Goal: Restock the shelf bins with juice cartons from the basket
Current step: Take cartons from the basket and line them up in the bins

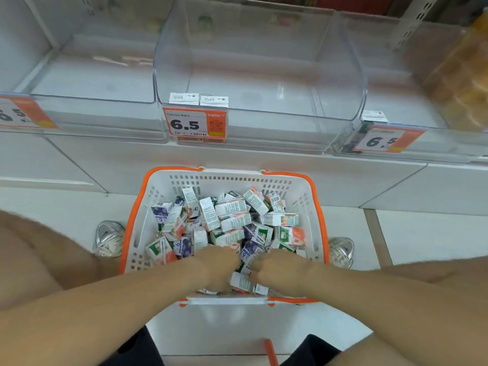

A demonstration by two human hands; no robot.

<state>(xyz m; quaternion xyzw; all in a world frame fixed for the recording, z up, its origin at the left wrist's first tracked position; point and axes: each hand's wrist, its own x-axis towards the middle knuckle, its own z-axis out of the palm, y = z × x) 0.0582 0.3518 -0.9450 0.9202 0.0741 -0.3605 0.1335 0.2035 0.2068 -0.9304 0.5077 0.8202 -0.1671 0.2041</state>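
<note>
The left hand (219,264) and right hand (281,270) dig side by side into the juice cartons (232,220) at the basket's (320,223) near end. I cannot tell whether either grips one. Best to gather matching cartons, squared up, before lifting them to the clear bin (277,122) above the basket.

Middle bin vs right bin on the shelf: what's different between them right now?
Stock: the middle bin shows two cartons at its front left corner; the right bin shows one carton there. Tags: the middle tag faces the camera squarely; the right tag looks slanted in this view. Shared: both bins are clear plastic, and both tags read 6.5.
</note>
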